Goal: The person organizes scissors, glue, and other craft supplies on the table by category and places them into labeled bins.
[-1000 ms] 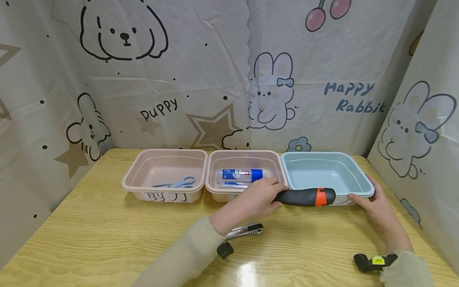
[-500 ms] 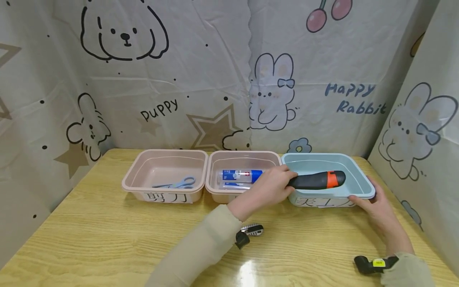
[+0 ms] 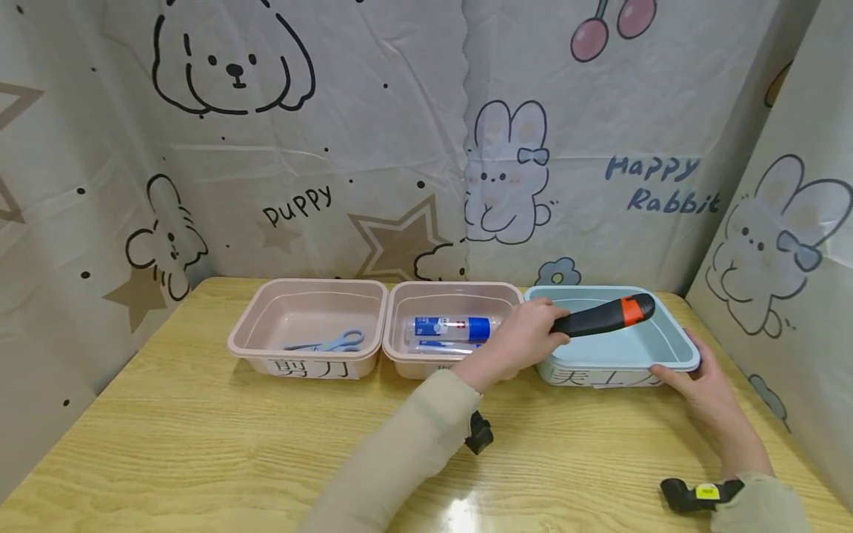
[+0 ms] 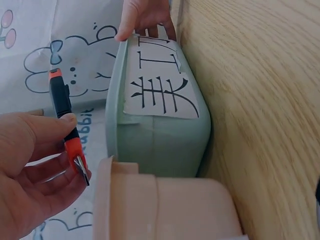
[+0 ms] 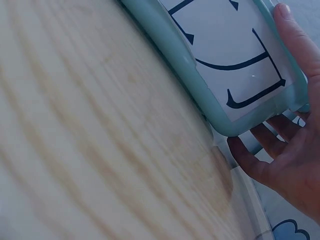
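Note:
My left hand (image 3: pixel 520 340) pinches a black and orange utility knife (image 3: pixel 600 317) above the light blue bin (image 3: pixel 613 364). In the left wrist view the knife (image 4: pixel 61 100) sits between thumb and fingers, a metal tip at its lower end. Nothing lies in the visible part of the bin, which has a white label with dark characters on its front. At the bin's right front corner, my right hand (image 3: pixel 709 389) grips it, thumb on the rim. The right wrist view shows that hand's fingers (image 5: pixel 250 160) bent round the end wall.
Left of the blue bin stands a pink bin (image 3: pixel 460 285) with blue-capped clear tubes (image 3: pixel 453 327). Further left is another labelled pink bin (image 3: pixel 309 284) holding blue-handled scissors (image 3: pixel 333 342). A patterned curtain (image 3: pixel 386 133) rises behind the wooden table (image 3: pixel 220 444).
My left hand has carried the utility knife right and up, from in front of the bins to over the blue one. The left arm now covers a second knife on the table. My right hand stays put.

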Tool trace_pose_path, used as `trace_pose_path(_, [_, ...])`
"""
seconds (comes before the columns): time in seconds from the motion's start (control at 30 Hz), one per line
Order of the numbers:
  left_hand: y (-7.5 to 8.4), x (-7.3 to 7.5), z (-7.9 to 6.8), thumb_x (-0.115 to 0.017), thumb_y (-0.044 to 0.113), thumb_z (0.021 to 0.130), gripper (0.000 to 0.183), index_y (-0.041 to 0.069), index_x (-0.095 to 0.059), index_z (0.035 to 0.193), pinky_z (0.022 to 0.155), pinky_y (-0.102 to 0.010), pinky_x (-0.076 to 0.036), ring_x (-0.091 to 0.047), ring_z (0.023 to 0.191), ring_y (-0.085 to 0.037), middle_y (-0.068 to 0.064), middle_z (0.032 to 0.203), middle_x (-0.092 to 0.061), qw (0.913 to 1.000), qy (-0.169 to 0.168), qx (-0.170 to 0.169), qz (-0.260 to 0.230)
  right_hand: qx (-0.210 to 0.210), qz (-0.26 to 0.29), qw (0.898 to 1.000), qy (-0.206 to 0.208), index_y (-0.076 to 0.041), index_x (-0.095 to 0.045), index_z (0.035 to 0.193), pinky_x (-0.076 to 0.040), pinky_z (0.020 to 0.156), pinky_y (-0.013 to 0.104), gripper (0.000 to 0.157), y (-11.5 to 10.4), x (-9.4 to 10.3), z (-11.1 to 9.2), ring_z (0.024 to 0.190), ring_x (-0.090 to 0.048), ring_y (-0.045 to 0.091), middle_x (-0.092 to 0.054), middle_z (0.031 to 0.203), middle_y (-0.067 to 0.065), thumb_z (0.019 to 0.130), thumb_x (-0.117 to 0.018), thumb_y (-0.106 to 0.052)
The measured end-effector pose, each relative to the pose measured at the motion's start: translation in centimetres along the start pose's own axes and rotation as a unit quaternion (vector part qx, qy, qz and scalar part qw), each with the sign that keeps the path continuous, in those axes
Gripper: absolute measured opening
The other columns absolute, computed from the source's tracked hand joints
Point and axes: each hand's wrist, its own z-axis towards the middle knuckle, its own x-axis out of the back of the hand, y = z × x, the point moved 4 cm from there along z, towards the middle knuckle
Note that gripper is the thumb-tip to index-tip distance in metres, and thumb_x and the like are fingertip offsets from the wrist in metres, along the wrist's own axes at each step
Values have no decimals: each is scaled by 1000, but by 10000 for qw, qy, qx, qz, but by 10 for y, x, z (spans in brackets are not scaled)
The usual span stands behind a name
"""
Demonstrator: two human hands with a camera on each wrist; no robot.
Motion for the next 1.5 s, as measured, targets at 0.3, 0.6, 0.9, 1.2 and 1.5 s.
trace_pose_path(0.3, [5, -14, 18, -65, 30, 84, 35, 20, -63, 117, 69, -13, -42, -53, 85, -4, 5, 105, -62, 10000, 5, 64, -32, 47, 94, 9999, -7, -24, 0, 147, -17, 100, 3, 84, 3, 1, 2, 133, -14, 8, -7, 152, 3, 88, -60, -19])
trace_pose_path(0.6, [8, -29, 24, -64, 30, 85, 30, 20, -65, 113, 80, -13, -45, -57, 96, -4, 7, 107, -63, 9989, -135, 105, 435, 152, 321, 9993, -73, -24, -1, 147, -20, 97, 1, 85, 5, 2, 3, 132, -15, 3, -8, 152, -2, 87, -61, -15])
trace_pose_path(0.9, [7, -40, 30, -64, 31, 84, 22, 21, -68, 104, 71, -13, -44, -55, 84, -1, 10, 99, -63, 9983, -293, 294, 414, 181, 352, 9992, -63, -21, 0, 147, -19, 96, 0, 85, 3, 2, 2, 131, -16, 3, -8, 152, -1, 87, -60, -15])
trace_pose_path(1.2, [9, -43, 29, -66, 30, 83, 9, 21, -66, 82, 60, -17, -43, -55, 71, -3, 11, 80, -61, 9950, -368, 401, 836, 162, 546, 9984, -29, -21, -2, 147, -20, 97, 2, 84, 1, 1, 3, 129, -19, 3, -13, 150, -1, 87, -61, -13])
trace_pose_path(1.5, [7, -46, 27, -63, 29, 85, 20, 23, -68, 103, 74, -16, -48, -60, 90, -4, 12, 100, -66, 9947, -495, 553, 710, 227, 754, 9969, -90, -19, -3, 147, -22, 97, 2, 84, 2, 0, 1, 130, -19, 5, -13, 149, 1, 87, -60, -11])
